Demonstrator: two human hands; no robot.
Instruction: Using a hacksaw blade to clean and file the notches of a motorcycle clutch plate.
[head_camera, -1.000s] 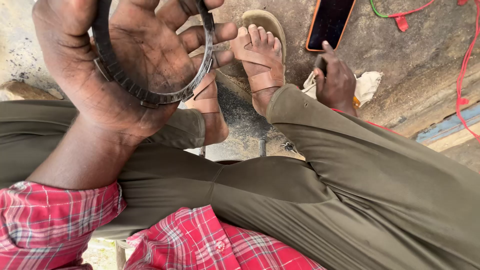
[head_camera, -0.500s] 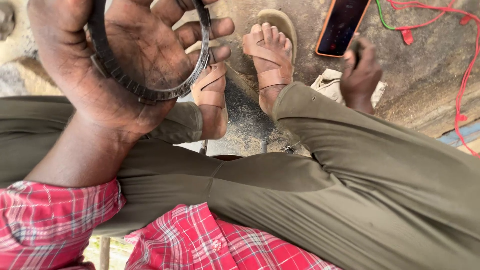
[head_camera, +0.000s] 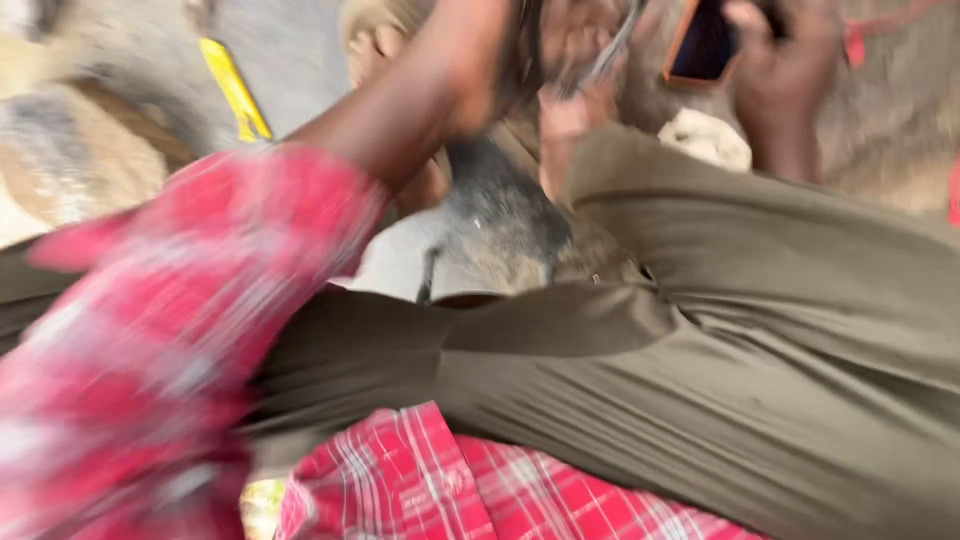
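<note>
The view is heavily blurred by motion. My left hand (head_camera: 565, 40) is stretched forward at the top centre, still wrapped around the dark toothed metal ring (head_camera: 608, 52), of which only a grey arc shows. My right hand (head_camera: 785, 80) is raised at the top right with its fingers curled, apparently around a small dark object. It sits just right of an orange-cased phone (head_camera: 703, 45) lying on the ground. My red plaid sleeve (head_camera: 190, 300) fills the left side.
My legs in olive trousers (head_camera: 760, 300) cross the lower frame. A white cloth (head_camera: 710, 138) lies on the ground beside my knee. A yellow strip-like object (head_camera: 235, 90) lies at the upper left. My sandalled foot (head_camera: 565, 120) is below the ring.
My left arm has swung forward and right, carrying the ring from the upper left to the top centre. My right hand rose slightly beside the phone. The camera moved, blurring everything.
</note>
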